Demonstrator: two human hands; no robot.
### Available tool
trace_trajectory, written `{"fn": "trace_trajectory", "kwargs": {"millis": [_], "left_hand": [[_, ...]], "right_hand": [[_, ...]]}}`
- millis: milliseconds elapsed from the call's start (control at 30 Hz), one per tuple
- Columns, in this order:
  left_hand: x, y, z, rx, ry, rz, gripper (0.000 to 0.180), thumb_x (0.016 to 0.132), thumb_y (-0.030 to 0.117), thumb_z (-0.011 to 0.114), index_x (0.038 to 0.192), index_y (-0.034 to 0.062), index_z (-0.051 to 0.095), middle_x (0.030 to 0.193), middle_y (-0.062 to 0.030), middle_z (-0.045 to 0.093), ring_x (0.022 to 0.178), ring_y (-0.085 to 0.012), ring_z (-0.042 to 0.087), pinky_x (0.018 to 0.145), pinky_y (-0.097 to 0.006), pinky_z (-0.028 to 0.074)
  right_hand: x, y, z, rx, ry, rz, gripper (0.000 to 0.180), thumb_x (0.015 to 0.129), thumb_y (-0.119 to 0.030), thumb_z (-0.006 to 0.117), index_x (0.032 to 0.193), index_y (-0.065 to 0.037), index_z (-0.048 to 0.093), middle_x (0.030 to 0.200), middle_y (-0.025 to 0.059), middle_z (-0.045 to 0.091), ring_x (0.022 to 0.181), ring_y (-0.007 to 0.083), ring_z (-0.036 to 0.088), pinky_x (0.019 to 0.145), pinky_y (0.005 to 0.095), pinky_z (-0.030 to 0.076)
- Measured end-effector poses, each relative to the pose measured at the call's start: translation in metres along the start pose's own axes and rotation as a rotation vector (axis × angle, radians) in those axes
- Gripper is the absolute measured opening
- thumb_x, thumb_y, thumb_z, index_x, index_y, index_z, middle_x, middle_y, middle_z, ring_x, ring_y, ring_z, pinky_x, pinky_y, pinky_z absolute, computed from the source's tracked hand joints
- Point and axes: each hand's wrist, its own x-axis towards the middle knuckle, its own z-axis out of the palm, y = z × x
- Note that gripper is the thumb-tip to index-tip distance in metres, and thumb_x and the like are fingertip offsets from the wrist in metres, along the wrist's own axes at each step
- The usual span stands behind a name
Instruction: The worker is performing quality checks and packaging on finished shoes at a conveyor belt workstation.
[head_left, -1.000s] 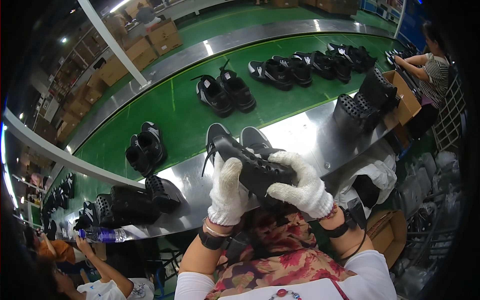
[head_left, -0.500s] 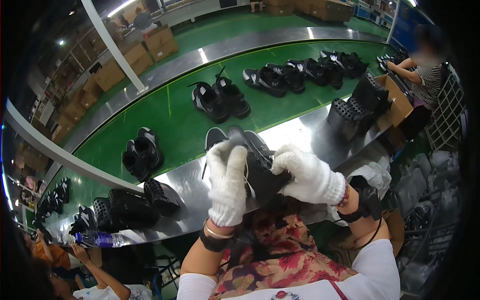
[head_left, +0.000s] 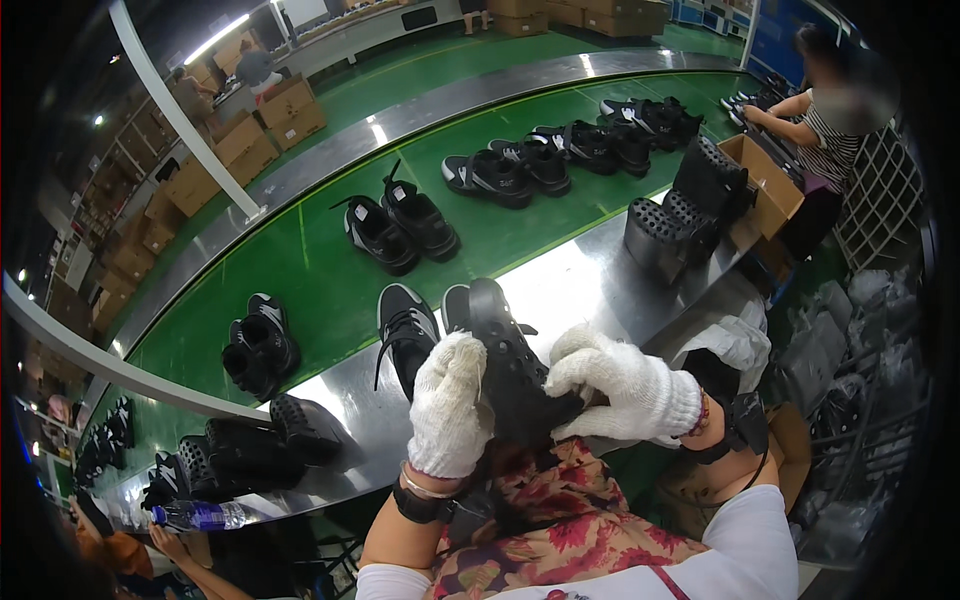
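Observation:
Between my hands, at the bench's near edge, stands a long black shoe-shaped form [head_left: 509,335] with round holes, its rounded end up. My right hand [head_left: 622,388], in a white knit glove, is closed around its lower right side. Gloved too, my left hand [head_left: 449,405] has its fingers pinched together against the left side; a thin pale strand shows at the fingertips, but what they grip is hidden. Just beyond stands a black and grey laced shoe [head_left: 407,325], with the toe of another shoe [head_left: 456,304] partly hidden behind the form.
Pairs of black shoes [head_left: 400,228] stand on the green surface [head_left: 330,290] beyond the steel bench edge [head_left: 585,290]. More perforated black forms [head_left: 665,235] lie right and left. A bottle [head_left: 205,516] lies at left. A co-worker [head_left: 825,135] stands far right beside a carton [head_left: 765,185].
The black form has turned, showing its holed face more fully. My left hand has slid down from its top and closed, uncovering the laced shoe behind. My right hand stays at its side.

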Motion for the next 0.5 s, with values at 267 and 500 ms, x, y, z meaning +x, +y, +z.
{"fn": "trace_trajectory", "kwargs": {"millis": [267,500], "left_hand": [[0.008,-0.002,0.014,0.295,0.073,0.116,0.019,0.106,0.022,0.058,0.102,0.0069,0.067,0.079,0.0078,0.057,0.068,-0.0006,0.048,0.059,-0.018,0.039],[0.01,0.031,-0.005,0.205,0.224,0.236,0.015,0.104,0.019,0.06,0.102,0.0053,0.065,0.091,-0.0009,0.068,0.073,-0.0076,0.061,0.066,-0.022,0.05]], "right_hand": [[0.001,0.021,0.002,0.013,0.028,-0.053,0.049,0.073,-0.001,0.087,0.114,-0.007,0.061,0.114,0.0104,0.056,0.089,0.0191,0.064,0.07,0.0286,0.057],[-0.02,0.026,-0.038,-0.22,0.187,0.023,0.041,0.07,0.002,0.084,0.104,-0.01,0.064,0.102,0.0101,0.059,0.077,0.0252,0.067,0.068,0.0343,0.056]]}}
